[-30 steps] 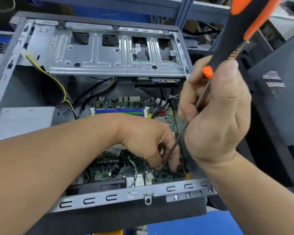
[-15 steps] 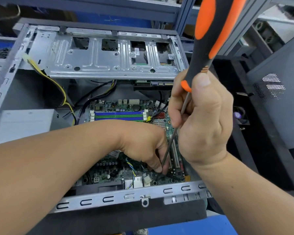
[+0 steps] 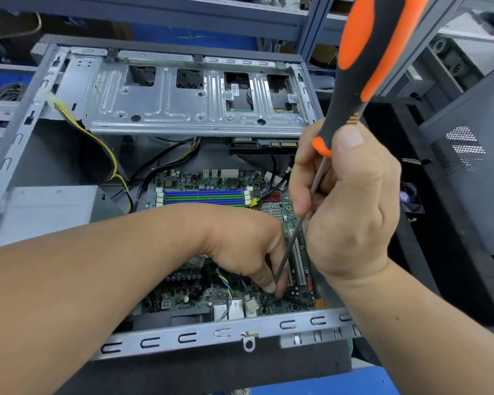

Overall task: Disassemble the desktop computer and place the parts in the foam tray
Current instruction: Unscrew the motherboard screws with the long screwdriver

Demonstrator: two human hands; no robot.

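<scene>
1. the desktop computer point(image 3: 166, 115) lies open on its side on the surface, its metal frame rail point(image 3: 211, 334) nearest the camera and the silver drive cage point(image 3: 183, 104) raised along the far side
2. the green motherboard point(image 3: 211, 183) sits in the floor of the case, with blue and green memory slots point(image 3: 204, 196) toward the back and white expansion slots point(image 3: 298, 260) on the right
3. the right hand point(image 3: 345, 212) is wrapped around the orange and black screwdriver point(image 3: 374, 61) low on the handle, thumb pressed up the grip; the metal shaft slants down and left to the near right corner of the board
4. the left hand point(image 3: 248, 249) reaches in from the left, fingers curled downward and pinching around the screwdriver's tip, touching the board there; whatever is under the fingertips is hidden
5. yellow and black cables point(image 3: 109, 158) run from the left wall toward the board
6. a dark perforated side panel point(image 3: 462, 155) stands to the right of the case
</scene>
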